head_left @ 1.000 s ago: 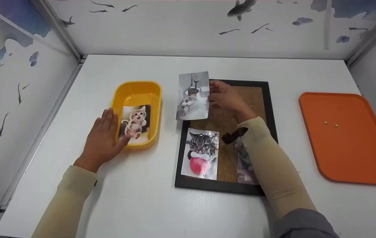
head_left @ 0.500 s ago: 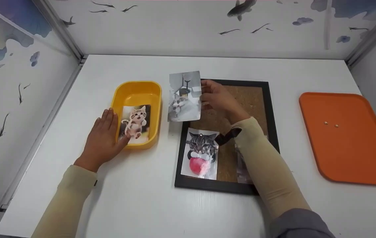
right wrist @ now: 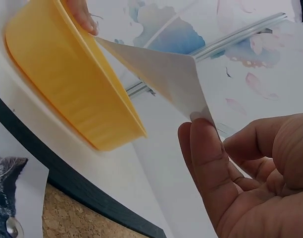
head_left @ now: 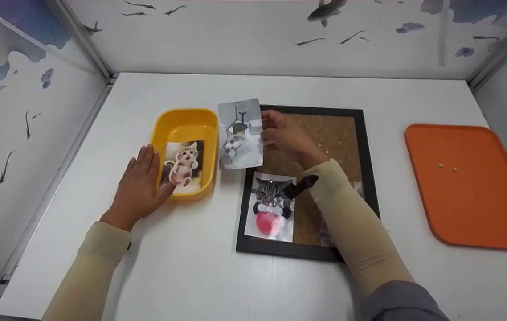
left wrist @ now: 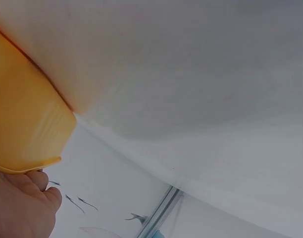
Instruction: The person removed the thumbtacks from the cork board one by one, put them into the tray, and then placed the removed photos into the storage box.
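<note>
My right hand pinches a grey cat photo by its right edge, above the upper left corner of the corkboard. In the right wrist view the pale back of that photo shows, held between thumb and fingers. My left hand rests with straight fingers on the left rim of the yellow tub, its thumb reaching over the near part. Inside the tub lies a kitten photo. A photo of a cat with a red ball sits on the corkboard's lower left.
An orange tray with two small brass-coloured pins lies to the right. Another photo at the board's lower right is mostly hidden by my right forearm. Printed wall panels bound the white table at the back and sides.
My right hand has carried the grey cat photo leftward, off the corkboard's corner to beside the yellow tub's right rim. The left hand has stayed where it was.
</note>
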The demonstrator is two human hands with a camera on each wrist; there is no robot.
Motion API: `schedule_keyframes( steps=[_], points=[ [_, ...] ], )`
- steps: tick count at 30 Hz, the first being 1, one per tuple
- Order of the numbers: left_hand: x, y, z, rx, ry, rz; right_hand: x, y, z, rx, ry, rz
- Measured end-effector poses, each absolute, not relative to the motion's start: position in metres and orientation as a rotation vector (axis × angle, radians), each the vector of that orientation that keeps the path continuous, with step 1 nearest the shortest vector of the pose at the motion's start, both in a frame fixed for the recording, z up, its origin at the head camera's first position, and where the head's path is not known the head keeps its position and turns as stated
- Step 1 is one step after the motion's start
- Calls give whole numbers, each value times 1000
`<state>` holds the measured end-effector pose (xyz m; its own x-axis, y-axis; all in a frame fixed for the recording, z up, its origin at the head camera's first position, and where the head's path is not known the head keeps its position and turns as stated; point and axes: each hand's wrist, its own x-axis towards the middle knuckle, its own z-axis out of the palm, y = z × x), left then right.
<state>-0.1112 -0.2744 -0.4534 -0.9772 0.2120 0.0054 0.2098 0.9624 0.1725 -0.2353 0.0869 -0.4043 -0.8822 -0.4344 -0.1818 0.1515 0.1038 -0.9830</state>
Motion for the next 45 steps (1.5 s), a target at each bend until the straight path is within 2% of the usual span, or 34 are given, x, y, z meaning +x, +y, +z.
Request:
schedule_keyframes(
  steps=[18,45],
  points=[
    [-113,-276,-455,358,3106,304,-232,68,-408,-310,1921,-1821],
    [-114,-276,-455,355,3114,264,-206,-1,-419,-401,1865,-1830]
  ],
)
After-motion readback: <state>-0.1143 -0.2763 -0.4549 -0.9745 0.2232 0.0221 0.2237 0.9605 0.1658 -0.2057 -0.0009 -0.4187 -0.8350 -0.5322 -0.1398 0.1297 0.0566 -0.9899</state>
